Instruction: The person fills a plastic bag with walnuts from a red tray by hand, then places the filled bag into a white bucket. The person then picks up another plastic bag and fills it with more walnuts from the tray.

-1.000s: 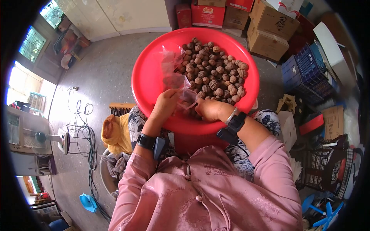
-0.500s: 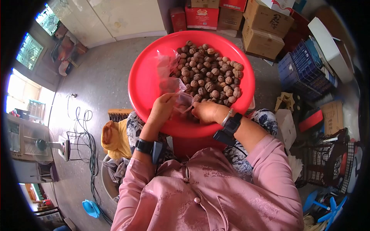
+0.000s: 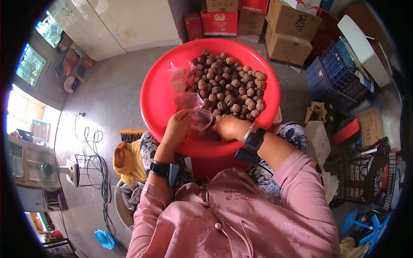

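A wide red plastic basin (image 3: 158, 79) rests in front of my lap. Heaped on its right side are many brown walnuts (image 3: 230, 81). My left hand (image 3: 176, 128) pinches the edge of a clear plastic bag (image 3: 201, 117) over the near part of the basin. At the bag's right side is my right hand (image 3: 233, 128), its fingers curled downward at the near edge of the walnuts. Those fingertips are largely hidden, so what they hold cannot be made out. More thin clear plastic (image 3: 181, 75) lies in the basin's left half.
Cardboard boxes (image 3: 288, 47) and red boxes (image 3: 219, 23) are stacked beyond the basin. Blue crates (image 3: 335, 73) stand at the right. To the left, a tangled cable (image 3: 98, 157) runs over the floor near a fan (image 3: 47, 168). A yellow cloth (image 3: 129, 161) lies beside my left knee.
The view has shifted slightly, so the basin sits a little lower and further left. Both hands keep nearly the same place at the plastic bag.
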Demonstrator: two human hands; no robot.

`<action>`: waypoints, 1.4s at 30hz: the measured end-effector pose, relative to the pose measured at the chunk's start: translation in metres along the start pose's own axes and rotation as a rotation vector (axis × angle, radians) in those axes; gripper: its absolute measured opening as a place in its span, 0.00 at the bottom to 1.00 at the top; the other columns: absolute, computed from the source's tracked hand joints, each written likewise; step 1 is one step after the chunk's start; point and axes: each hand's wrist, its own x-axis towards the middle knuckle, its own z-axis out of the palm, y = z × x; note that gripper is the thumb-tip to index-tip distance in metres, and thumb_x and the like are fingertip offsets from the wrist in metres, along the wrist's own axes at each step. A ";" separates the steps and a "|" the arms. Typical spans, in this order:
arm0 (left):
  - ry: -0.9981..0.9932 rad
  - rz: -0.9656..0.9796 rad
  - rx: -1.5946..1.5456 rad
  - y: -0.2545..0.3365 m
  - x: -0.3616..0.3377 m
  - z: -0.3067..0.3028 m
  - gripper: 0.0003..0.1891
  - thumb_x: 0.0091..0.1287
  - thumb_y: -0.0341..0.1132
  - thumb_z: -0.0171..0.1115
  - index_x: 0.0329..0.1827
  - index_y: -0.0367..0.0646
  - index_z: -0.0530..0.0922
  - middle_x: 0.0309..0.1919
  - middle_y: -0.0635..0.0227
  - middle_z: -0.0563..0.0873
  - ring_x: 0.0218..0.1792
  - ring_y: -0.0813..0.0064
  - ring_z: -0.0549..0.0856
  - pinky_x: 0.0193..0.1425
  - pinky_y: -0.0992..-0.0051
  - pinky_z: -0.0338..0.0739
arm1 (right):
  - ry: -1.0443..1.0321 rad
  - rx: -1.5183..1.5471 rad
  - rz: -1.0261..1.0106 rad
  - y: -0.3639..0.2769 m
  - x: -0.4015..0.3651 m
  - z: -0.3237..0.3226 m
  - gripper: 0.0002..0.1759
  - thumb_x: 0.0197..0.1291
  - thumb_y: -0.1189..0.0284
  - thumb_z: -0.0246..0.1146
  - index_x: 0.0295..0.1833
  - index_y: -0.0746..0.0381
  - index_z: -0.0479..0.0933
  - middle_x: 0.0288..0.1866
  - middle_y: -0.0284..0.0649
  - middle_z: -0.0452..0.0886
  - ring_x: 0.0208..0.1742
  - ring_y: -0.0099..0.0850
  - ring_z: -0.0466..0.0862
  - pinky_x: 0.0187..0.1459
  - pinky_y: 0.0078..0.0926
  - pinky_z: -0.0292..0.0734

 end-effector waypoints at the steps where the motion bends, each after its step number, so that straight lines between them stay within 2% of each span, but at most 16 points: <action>1: -0.002 0.003 0.012 0.001 0.000 0.000 0.17 0.76 0.37 0.52 0.59 0.37 0.79 0.20 0.72 0.78 0.12 0.83 0.72 0.15 0.80 0.64 | 0.003 0.000 0.003 0.002 0.003 0.005 0.20 0.59 0.68 0.61 0.58 0.58 0.79 0.62 0.54 0.73 0.63 0.52 0.77 0.61 0.44 0.75; 4: 0.000 -0.024 0.044 0.003 0.002 0.001 0.17 0.76 0.37 0.52 0.59 0.36 0.79 0.19 0.72 0.78 0.12 0.83 0.71 0.15 0.81 0.64 | 0.037 -0.001 0.077 -0.001 0.001 0.001 0.20 0.58 0.70 0.61 0.58 0.58 0.79 0.64 0.53 0.73 0.63 0.52 0.77 0.61 0.44 0.76; 6: -0.005 -0.002 0.031 -0.003 0.004 0.000 0.17 0.76 0.37 0.52 0.59 0.36 0.79 0.19 0.72 0.77 0.12 0.83 0.71 0.15 0.81 0.64 | -0.126 -0.026 0.064 -0.013 -0.018 -0.028 0.20 0.58 0.72 0.61 0.58 0.59 0.79 0.63 0.52 0.76 0.63 0.50 0.79 0.60 0.43 0.76; 9: -0.007 0.024 0.031 -0.004 0.004 -0.001 0.18 0.76 0.38 0.51 0.60 0.36 0.78 0.19 0.72 0.77 0.12 0.83 0.71 0.15 0.81 0.64 | -0.209 -0.051 0.033 -0.017 -0.022 -0.040 0.20 0.59 0.73 0.59 0.58 0.59 0.78 0.59 0.51 0.80 0.60 0.48 0.81 0.59 0.43 0.77; 12: -0.006 0.024 0.046 -0.004 0.002 -0.001 0.18 0.76 0.38 0.51 0.60 0.36 0.78 0.18 0.72 0.77 0.12 0.83 0.71 0.15 0.81 0.65 | -0.208 0.020 0.029 -0.022 -0.036 -0.055 0.21 0.59 0.73 0.58 0.59 0.60 0.78 0.55 0.51 0.83 0.58 0.48 0.83 0.57 0.42 0.78; 16: -0.007 0.010 0.051 -0.004 0.003 -0.002 0.18 0.77 0.38 0.50 0.61 0.38 0.78 0.19 0.71 0.78 0.12 0.83 0.71 0.16 0.80 0.66 | -0.169 0.017 -0.063 -0.016 -0.026 -0.036 0.22 0.58 0.73 0.59 0.60 0.61 0.77 0.57 0.51 0.83 0.57 0.50 0.82 0.55 0.43 0.79; 18: 0.002 0.006 0.035 -0.006 0.003 -0.001 0.18 0.77 0.38 0.50 0.61 0.38 0.78 0.19 0.71 0.78 0.12 0.83 0.71 0.16 0.80 0.66 | -0.103 0.085 0.027 -0.017 -0.030 -0.038 0.21 0.57 0.73 0.60 0.57 0.64 0.79 0.54 0.52 0.84 0.56 0.50 0.83 0.54 0.43 0.79; 25: -0.006 -0.013 -0.002 -0.008 0.005 -0.002 0.17 0.76 0.38 0.51 0.61 0.39 0.78 0.21 0.73 0.78 0.12 0.82 0.72 0.15 0.80 0.66 | -0.018 0.170 -0.035 -0.011 -0.046 -0.053 0.16 0.49 0.71 0.65 0.45 0.63 0.83 0.44 0.53 0.86 0.49 0.50 0.85 0.50 0.43 0.80; 28: 0.002 0.005 -0.004 -0.007 0.002 -0.002 0.17 0.76 0.38 0.52 0.60 0.40 0.79 0.22 0.73 0.78 0.13 0.82 0.72 0.15 0.80 0.66 | 0.154 0.347 -0.062 0.006 -0.044 -0.058 0.16 0.48 0.73 0.64 0.45 0.62 0.83 0.39 0.49 0.86 0.44 0.47 0.86 0.45 0.40 0.80; 30: 0.011 0.010 0.001 -0.003 -0.001 -0.001 0.17 0.75 0.38 0.53 0.59 0.40 0.80 0.22 0.74 0.78 0.13 0.82 0.73 0.15 0.80 0.66 | 0.242 0.567 -0.030 0.014 -0.050 -0.066 0.16 0.53 0.70 0.64 0.47 0.65 0.83 0.44 0.56 0.85 0.48 0.49 0.85 0.50 0.39 0.79; 31: 0.017 0.013 0.009 -0.002 -0.002 -0.001 0.16 0.75 0.38 0.53 0.59 0.40 0.80 0.22 0.74 0.78 0.14 0.82 0.73 0.15 0.80 0.66 | 0.251 0.703 -0.024 0.016 -0.051 -0.075 0.17 0.52 0.68 0.67 0.47 0.65 0.83 0.43 0.55 0.86 0.46 0.44 0.87 0.50 0.36 0.79; 32: 0.023 0.011 0.008 -0.001 -0.002 -0.001 0.16 0.75 0.38 0.53 0.59 0.40 0.80 0.22 0.74 0.78 0.14 0.82 0.73 0.15 0.80 0.66 | 0.245 0.898 -0.009 0.022 -0.050 -0.078 0.17 0.54 0.65 0.69 0.45 0.65 0.83 0.40 0.48 0.87 0.38 0.35 0.86 0.42 0.33 0.81; 34: 0.020 0.001 0.004 0.001 -0.001 -0.001 0.16 0.75 0.39 0.54 0.59 0.40 0.80 0.22 0.75 0.77 0.14 0.83 0.73 0.16 0.80 0.66 | 0.197 1.451 -0.001 0.019 -0.061 -0.090 0.12 0.65 0.68 0.65 0.47 0.67 0.79 0.34 0.35 0.81 0.25 0.19 0.79 0.24 0.19 0.76; 36: 0.028 0.012 -0.017 -0.001 -0.002 -0.002 0.16 0.75 0.39 0.55 0.58 0.40 0.80 0.22 0.75 0.77 0.14 0.83 0.73 0.16 0.81 0.66 | 0.182 1.534 -0.029 0.021 -0.063 -0.094 0.14 0.68 0.64 0.65 0.47 0.66 0.78 0.33 0.34 0.80 0.24 0.20 0.78 0.24 0.19 0.77; 39: 0.028 0.024 -0.037 -0.001 -0.003 -0.001 0.16 0.75 0.39 0.55 0.58 0.39 0.80 0.22 0.75 0.77 0.14 0.83 0.73 0.16 0.81 0.66 | 0.133 1.850 -0.054 0.022 -0.060 -0.091 0.21 0.64 0.53 0.67 0.47 0.60 0.80 0.33 0.35 0.80 0.25 0.23 0.79 0.24 0.21 0.77; 42: 0.024 0.026 -0.040 -0.004 -0.002 -0.003 0.16 0.75 0.39 0.55 0.58 0.38 0.80 0.21 0.75 0.77 0.14 0.83 0.73 0.16 0.80 0.66 | 0.116 1.946 0.073 0.012 -0.063 -0.094 0.20 0.64 0.53 0.67 0.47 0.59 0.80 0.33 0.35 0.80 0.28 0.22 0.80 0.25 0.21 0.77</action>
